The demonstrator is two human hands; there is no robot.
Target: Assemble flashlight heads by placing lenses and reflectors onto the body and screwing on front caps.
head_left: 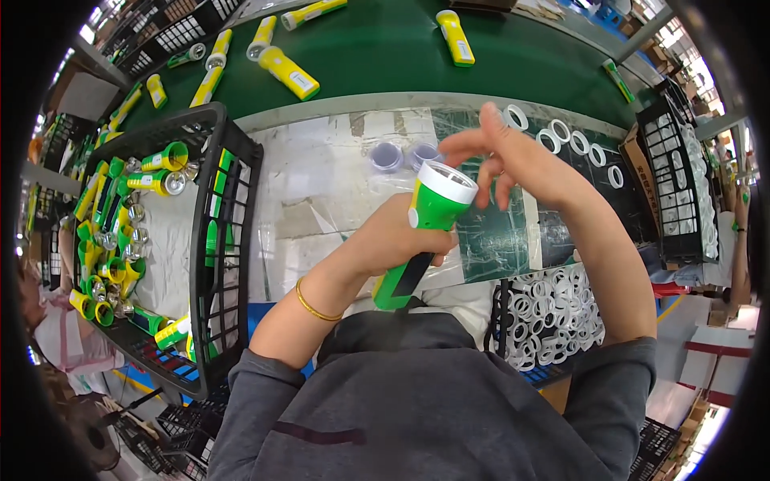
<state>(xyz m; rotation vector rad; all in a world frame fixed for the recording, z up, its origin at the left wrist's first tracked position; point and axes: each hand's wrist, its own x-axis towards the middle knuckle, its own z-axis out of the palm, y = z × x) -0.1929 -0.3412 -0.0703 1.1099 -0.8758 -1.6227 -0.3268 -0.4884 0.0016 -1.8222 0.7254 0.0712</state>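
1. A green-and-black flashlight [439, 212] with a white bezel [451, 189] is held mid-view, its head aimed toward one o'clock.
2. The bezel would probably be best worked with the barrel held firm and the reflector untouched, even pressure being applied all round.
3. The barrel is wrapped by the left hand [393, 236], wrist at seven o'clock; the right hand [509, 160], fingers spread beside the bezel at two, is seemingly unburdened; contact cannot be told.
4. Clear cups [386, 157] are set near eleven, loose white rings [559, 123] at two.
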